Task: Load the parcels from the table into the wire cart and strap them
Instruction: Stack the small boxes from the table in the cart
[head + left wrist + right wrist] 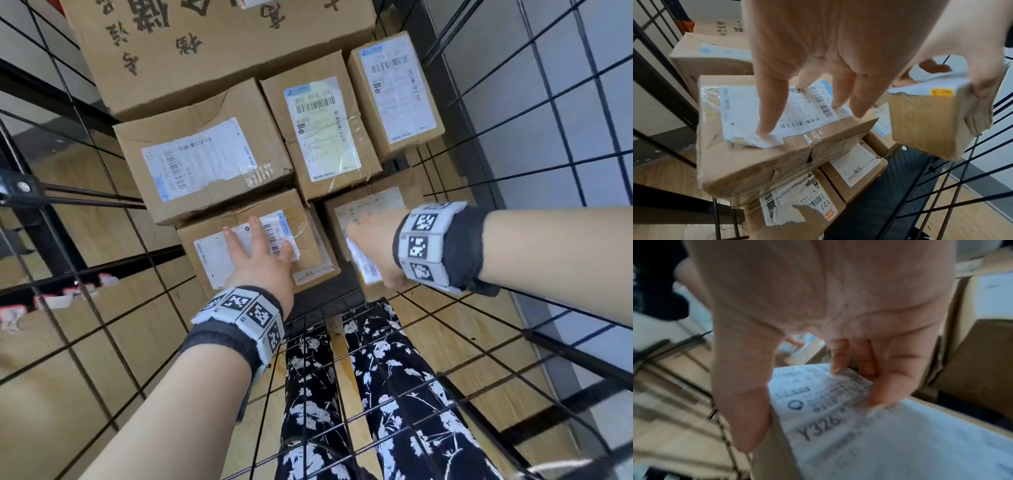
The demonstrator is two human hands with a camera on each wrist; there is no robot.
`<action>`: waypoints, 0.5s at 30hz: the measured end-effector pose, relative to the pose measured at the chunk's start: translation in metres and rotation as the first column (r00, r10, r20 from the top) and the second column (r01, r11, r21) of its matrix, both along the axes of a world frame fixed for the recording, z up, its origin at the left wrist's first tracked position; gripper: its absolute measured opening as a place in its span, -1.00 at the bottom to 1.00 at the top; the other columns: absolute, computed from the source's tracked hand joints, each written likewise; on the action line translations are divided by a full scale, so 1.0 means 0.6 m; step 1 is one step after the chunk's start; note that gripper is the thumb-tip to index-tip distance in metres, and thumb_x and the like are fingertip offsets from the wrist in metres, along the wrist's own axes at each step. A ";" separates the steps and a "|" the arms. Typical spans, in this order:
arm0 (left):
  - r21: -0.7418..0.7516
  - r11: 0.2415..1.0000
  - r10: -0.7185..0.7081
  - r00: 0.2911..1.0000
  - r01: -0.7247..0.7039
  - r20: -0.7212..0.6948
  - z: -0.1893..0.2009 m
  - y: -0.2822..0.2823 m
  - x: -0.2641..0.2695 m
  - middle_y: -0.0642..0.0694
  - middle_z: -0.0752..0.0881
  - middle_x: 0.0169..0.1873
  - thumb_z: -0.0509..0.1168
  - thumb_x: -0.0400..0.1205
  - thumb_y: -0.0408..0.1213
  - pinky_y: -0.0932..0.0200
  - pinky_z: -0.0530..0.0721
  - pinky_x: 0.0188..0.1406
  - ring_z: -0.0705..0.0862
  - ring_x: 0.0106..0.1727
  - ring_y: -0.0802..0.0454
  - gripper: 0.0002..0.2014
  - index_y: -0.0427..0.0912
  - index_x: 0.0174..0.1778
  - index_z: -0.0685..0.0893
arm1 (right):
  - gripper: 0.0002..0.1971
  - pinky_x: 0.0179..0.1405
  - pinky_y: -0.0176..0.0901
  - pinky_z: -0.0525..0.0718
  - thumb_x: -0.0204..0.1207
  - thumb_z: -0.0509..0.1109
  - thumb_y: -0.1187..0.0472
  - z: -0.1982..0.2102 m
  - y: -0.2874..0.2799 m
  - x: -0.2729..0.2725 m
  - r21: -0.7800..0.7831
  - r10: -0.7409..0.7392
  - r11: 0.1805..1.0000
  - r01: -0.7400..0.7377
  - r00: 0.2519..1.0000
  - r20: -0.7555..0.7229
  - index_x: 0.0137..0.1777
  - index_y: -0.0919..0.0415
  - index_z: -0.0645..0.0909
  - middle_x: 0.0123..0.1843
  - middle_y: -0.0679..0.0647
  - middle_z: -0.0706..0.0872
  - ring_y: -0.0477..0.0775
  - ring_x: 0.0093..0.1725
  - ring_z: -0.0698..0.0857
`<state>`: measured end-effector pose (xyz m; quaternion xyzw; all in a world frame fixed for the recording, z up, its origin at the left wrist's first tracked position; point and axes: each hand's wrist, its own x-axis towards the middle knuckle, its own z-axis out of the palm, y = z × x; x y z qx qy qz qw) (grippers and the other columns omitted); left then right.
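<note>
**Inside the wire cart: two hands, stacked parcels**

Within the wire cart (534, 113), top layer seen from the head view: six cardboard parcels, each with one white shipping label where the top shows. At the far end, one large carton (219, 51) printed with black characters. Just nearer, a row of three: left parcel (202, 161), middle parcel (322, 130), right parcel (395, 92), all side by side and touching or nearly so. Nearest, two more: front-left parcel (253, 240) and front-right parcel (370, 205), the latter sitting lower.

Left hand (260, 253) laid flat on the front-left parcel, fingers (768, 113) straight and spread on its label, grasping nothing.

Right hand (373, 246) wrapped around a seventh, small parcel (929, 123), thumb on one side and fingers curled over its labelled face, held above the front-right parcel, clear of the stack.

From the left wrist view, at least two further labelled parcels (855, 168) visible in the layer beneath.

Below the cart mesh, wood-pattern floor (455, 329) and floral-print trousers (383, 377).
</note>
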<state>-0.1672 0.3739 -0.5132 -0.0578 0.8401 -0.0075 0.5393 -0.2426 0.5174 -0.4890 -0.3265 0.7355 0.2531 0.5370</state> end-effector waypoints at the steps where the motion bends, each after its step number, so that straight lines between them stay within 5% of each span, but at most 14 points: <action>1: 0.005 1.000 -0.003 1.000 0.003 -0.007 -0.002 0.000 0.001 -0.19 -0.55 0.54 0.24 0.60 -0.38 -0.33 0.55 0.28 -0.47 0.52 -0.54 -0.15 0.19 0.64 -0.14 | -0.40 -0.32 -0.20 0.48 0.45 0.49 0.11 -0.007 0.000 0.009 0.005 0.032 0.999 -0.032 0.999 0.031 0.40 0.31 0.35 0.07 0.12 0.58 0.05 -0.09 0.60; 5: 0.012 1.000 -0.017 1.000 0.017 -0.015 -0.007 -0.001 0.004 -0.22 -0.55 0.53 0.24 0.61 -0.33 -0.32 0.51 0.33 -0.46 0.51 -0.57 -0.17 0.19 0.64 -0.15 | -0.45 0.00 -0.04 0.57 0.50 0.41 0.31 -0.053 0.009 0.043 -0.036 -0.017 0.999 0.017 1.000 -0.020 0.45 0.35 0.33 0.35 0.28 0.45 0.22 0.28 0.53; 7: 0.011 1.000 -0.018 1.000 0.018 -0.020 -0.007 0.000 0.004 -0.23 -0.54 0.53 0.24 0.62 -0.32 -0.33 0.48 0.35 -0.45 0.51 -0.58 -0.17 0.18 0.64 -0.16 | -0.56 0.15 0.03 0.59 0.62 0.21 0.35 -0.068 0.009 0.060 -0.029 0.028 0.999 -0.031 0.996 -0.085 0.48 0.39 0.29 0.43 0.31 0.40 0.26 0.36 0.49; 10: 0.017 1.000 -0.004 1.000 0.005 -0.024 -0.010 -0.001 0.005 -0.22 -0.54 0.54 0.22 0.63 -0.32 -0.31 0.51 0.32 -0.46 0.51 -0.57 -0.19 0.18 0.64 -0.15 | -0.56 0.06 -0.03 0.57 0.63 0.11 0.43 -0.087 0.014 0.081 -0.089 0.011 0.996 -0.019 0.996 -0.088 0.49 0.49 0.21 0.46 0.32 0.31 0.23 0.40 0.43; 15: -0.004 0.999 -0.045 0.999 0.045 0.010 -0.011 0.001 0.004 -0.21 -0.56 0.53 0.22 0.64 -0.29 -0.31 0.51 0.31 -0.48 0.51 -0.55 -0.19 0.19 0.63 -0.16 | -0.65 0.07 -0.02 0.62 0.61 0.19 0.41 -0.109 0.007 0.077 -0.050 0.117 0.992 -0.117 0.993 -0.010 0.39 0.36 0.51 0.45 0.24 0.30 0.23 0.43 0.32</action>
